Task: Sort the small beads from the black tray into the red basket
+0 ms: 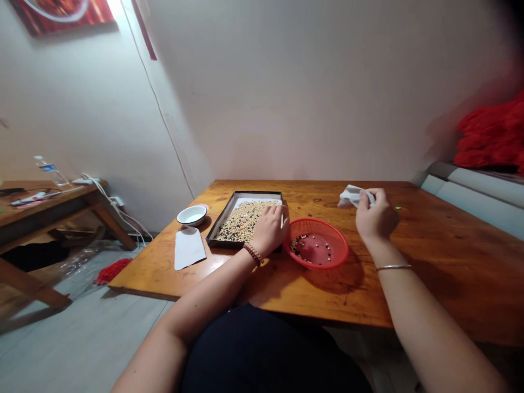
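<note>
The left grip [269, 225] is at the right side of a black-rimmed tray [224, 244], fingers bent down toward the mixed soybeans and black beans [241, 221] spread inside; whether its fingertips are together on a bean or apart, I cannot tell. A beaded bracelet [254, 254] circles the wrist just behind this grip. The right grip [377, 214] is clamped on a crumpled white tissue [351, 196], pinched between thumb and fingers and held above the wooden desk [434, 262], with a silver bangle [393, 267] on the wrist behind it. Between the two grips, closer to the left one, stands a red plastic colander [336, 237]; a few scattered beans [295, 248] lie in it, most of them toward the left grip. Left of the left grip, on the far side of the tray, sits a white enamel bowl [192, 216] with a dark rim, and a white card [189, 248] lies between that bowl and the person. A small green piece [398, 208] lies just right of the right grip
</note>
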The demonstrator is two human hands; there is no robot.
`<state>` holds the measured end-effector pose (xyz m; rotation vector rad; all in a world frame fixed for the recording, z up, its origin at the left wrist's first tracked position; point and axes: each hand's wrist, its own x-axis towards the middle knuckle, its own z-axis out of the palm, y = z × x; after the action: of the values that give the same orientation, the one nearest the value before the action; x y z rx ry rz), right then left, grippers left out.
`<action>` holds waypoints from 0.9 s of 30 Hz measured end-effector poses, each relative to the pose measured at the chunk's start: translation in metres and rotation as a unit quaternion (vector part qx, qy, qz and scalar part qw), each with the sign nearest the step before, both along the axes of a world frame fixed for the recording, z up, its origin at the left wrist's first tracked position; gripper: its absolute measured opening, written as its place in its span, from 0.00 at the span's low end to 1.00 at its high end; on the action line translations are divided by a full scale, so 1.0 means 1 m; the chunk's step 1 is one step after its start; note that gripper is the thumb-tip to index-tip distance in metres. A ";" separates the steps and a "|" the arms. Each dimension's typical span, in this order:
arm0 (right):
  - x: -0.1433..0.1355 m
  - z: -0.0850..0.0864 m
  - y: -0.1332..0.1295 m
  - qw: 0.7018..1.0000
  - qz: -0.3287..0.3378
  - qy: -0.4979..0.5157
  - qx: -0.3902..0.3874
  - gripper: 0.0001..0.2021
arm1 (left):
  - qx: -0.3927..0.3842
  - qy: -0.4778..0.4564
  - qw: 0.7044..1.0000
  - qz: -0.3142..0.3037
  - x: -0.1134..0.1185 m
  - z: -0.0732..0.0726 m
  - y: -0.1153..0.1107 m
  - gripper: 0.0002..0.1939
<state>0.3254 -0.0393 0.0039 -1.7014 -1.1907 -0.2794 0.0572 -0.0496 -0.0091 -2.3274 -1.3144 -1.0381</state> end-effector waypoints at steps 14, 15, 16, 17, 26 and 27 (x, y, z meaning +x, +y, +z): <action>-0.017 -0.013 0.004 0.944 0.218 -0.159 -0.189 0.21 | -0.247 0.144 0.928 0.239 -0.064 -0.010 0.042 0.14; -0.018 -0.012 0.004 0.942 0.227 -0.158 -0.188 0.21 | -0.251 0.148 0.928 0.231 -0.063 -0.011 0.043 0.15; -0.020 -0.011 0.003 0.939 0.242 -0.157 -0.188 0.22 | -0.252 0.150 0.929 0.226 -0.062 -0.012 0.044 0.15; -0.022 -0.011 0.002 0.934 0.261 -0.155 -0.188 0.23 | -0.253 0.152 0.929 0.221 -0.062 -0.013 0.044 0.15; -0.049 -0.011 -0.013 0.893 0.319 -0.203 -0.243 0.22 | -0.257 0.146 0.927 0.232 -0.061 -0.010 0.041 0.14; -0.051 -0.012 -0.014 0.892 0.311 -0.213 -0.248 0.22 | -0.256 0.147 0.927 0.234 -0.060 -0.009 0.040 0.14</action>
<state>0.2746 -0.0534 -0.0077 -1.6037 -2.2134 0.0692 -0.0032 -0.0094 -0.0185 -2.1834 -2.0448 -0.1988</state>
